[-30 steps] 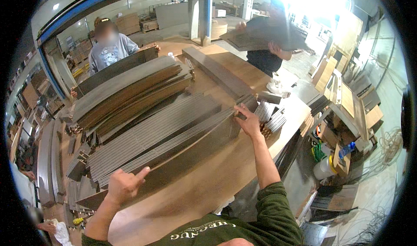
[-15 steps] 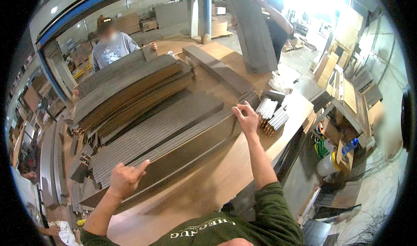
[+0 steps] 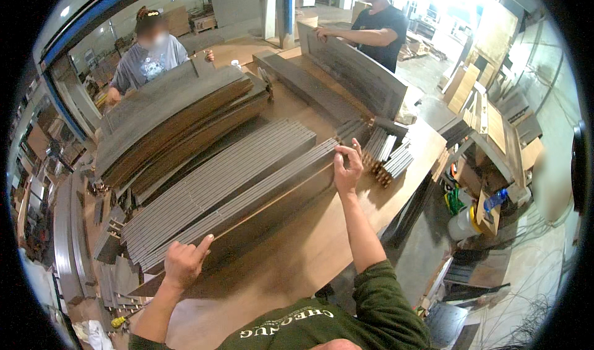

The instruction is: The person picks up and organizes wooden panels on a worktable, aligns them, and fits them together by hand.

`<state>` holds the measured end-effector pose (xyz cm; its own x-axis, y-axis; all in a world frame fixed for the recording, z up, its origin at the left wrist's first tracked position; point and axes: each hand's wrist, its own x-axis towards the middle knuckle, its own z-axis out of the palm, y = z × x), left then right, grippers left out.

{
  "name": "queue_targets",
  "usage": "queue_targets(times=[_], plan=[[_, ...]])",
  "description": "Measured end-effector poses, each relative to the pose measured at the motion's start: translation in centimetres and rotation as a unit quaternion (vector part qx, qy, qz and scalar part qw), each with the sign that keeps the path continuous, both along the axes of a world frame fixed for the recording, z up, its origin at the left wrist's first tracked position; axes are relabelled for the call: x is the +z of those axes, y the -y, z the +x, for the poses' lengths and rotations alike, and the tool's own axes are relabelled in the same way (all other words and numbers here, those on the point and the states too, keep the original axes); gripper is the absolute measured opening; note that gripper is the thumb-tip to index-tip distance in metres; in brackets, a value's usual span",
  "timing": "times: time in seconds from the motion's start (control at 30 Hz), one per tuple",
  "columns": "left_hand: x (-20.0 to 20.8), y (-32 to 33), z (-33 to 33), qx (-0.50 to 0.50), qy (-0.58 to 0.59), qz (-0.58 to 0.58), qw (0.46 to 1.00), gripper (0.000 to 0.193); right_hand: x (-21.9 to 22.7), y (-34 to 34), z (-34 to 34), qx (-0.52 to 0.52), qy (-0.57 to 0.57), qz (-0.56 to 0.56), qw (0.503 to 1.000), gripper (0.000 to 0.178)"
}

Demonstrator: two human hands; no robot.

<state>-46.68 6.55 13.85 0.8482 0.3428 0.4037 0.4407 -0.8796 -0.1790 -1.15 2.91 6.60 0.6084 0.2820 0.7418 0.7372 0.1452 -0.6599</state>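
A long, flat dark panel (image 3: 272, 220) stands on its edge, tilted, at the near side of the desk (image 3: 328, 242), whose bare top is smooth, tan and wood-like. The panel's face is dull and dark, with a thin pale strip along its upper edge. The left hand (image 3: 183, 264) is at its near left part, fingers curled and one digit stretched to that edge; the right hand (image 3: 348, 169) is at its far right end, fingers bent and slightly parted. I cannot tell how firmly either grips.

Just beyond lie straight, narrow grey slats (image 3: 223, 180), closely ranked, and a stack of broad boards (image 3: 179, 118) with brown, layered edges.

Compared with half a second ago, the pale edge shows more clearly, and the large grey board (image 3: 352, 72) at the far right, then upright, now slants lengthwise under a co-worker's hand (image 3: 323, 33).
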Motion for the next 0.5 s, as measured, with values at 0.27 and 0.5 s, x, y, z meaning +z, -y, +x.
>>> queue_targets(times=[0.27,0.5], plan=[[-2.2,0.4,-1.0,0.081,0.019,0.102,0.991,0.050,2.3,-0.3,-2.3,0.027,0.058,-0.126,0.990,0.027],[-4.8,1.0,0.5,0.130,0.274,0.042,0.952,0.047,9.3,-1.3,-20.0,0.309,0.256,-0.253,0.880,0.051]])
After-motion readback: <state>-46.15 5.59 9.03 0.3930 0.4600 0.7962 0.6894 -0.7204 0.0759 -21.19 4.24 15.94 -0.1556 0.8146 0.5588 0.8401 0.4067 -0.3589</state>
